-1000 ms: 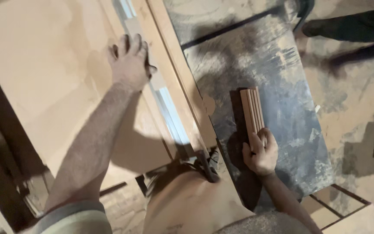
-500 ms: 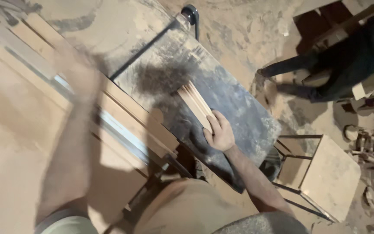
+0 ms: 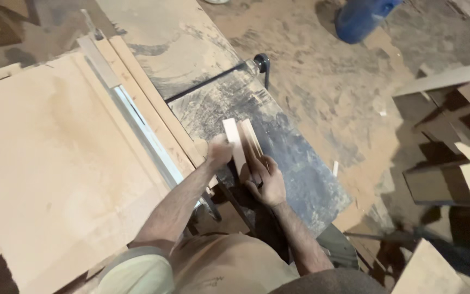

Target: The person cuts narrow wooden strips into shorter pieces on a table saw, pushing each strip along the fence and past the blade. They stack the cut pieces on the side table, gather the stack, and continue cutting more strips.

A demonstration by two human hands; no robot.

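A broad board [image 3: 55, 163] covers the left of the bench [image 3: 295, 163], bordered by a metal rail [image 3: 137, 117] and two long slats [image 3: 153, 103]. The left hand [image 3: 218, 151] is closed on the near end of a pale strip [image 3: 234, 142], blurred in places. Just beside it, the right hand [image 3: 267, 179] lies over a small stack of strips [image 3: 250, 139], its grip wrapped around their near ends. The strips rest on the dusty dark benchtop. Right: sawdust floor, a blue drum [image 3: 363, 16], timber offcuts [image 3: 452, 174].
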